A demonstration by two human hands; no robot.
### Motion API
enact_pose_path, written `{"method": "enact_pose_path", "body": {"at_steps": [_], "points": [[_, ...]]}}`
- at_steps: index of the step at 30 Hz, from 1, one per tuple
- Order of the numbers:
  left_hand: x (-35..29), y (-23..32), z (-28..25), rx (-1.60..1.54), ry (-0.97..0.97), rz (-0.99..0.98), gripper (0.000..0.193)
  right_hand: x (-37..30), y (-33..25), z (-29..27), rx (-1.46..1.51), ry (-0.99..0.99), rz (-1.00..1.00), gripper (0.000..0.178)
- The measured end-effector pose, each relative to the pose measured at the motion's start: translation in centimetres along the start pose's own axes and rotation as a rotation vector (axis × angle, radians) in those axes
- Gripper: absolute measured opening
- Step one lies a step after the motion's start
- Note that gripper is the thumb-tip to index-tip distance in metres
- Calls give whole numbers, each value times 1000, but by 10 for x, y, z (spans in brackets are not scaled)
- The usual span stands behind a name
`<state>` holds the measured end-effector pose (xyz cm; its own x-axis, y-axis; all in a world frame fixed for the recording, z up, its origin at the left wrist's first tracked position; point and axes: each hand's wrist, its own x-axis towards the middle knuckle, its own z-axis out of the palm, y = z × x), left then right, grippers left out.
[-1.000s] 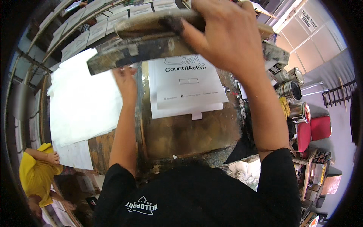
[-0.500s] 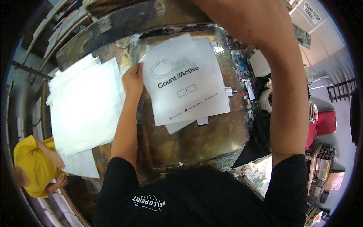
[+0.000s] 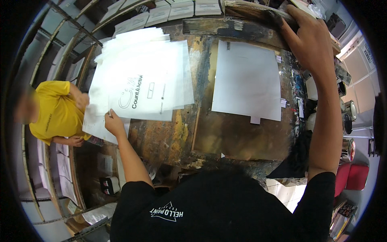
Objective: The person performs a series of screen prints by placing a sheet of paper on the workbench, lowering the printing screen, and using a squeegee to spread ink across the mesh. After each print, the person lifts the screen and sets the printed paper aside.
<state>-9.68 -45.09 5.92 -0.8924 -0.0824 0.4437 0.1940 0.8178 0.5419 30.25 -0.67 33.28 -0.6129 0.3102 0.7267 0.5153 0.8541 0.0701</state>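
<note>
My left hand (image 3: 116, 124) is closed, pinching the near left corner of a thin, translucent white printed sheet (image 3: 161, 97) with black lettering and a small box outline. That sheet lies over a pile of similar white sheets (image 3: 139, 38) left of the work board. At the upper right, my right hand (image 3: 310, 38) is wrapped round the edge of a dark-stained wooden frame (image 3: 252, 10), most of which is beyond the picture's top. Below the frame, a blank white sheet (image 3: 246, 82) rests flat on the brown board (image 3: 238, 135), between small pale tabs (image 3: 255, 120) at its edges.
A person in a yellow shirt (image 3: 58, 111) stands at the left, one hand by the pile. Several stacks of pale sheets (image 3: 181, 11) line the far side. Paint cans (image 3: 348, 149) and a red chair (image 3: 356, 177) are at the right. Metal racks (image 3: 28, 161) stand far left.
My left hand has carried the printed sheet leftward from the board onto the pile, uncovering a blank sheet. My right hand, cut off before, now shows on the frame. The view has shifted.
</note>
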Motion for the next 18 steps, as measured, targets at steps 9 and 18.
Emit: {"method": "enact_pose_path", "body": {"at_steps": [9,18], "points": [[-135,118,36,218,-711,1195,119,-7,5,1,16,-150,4,48],[-312,282,57,-202,-962,1372,122,14,-5,-7,-11,-189,33,65]]}}
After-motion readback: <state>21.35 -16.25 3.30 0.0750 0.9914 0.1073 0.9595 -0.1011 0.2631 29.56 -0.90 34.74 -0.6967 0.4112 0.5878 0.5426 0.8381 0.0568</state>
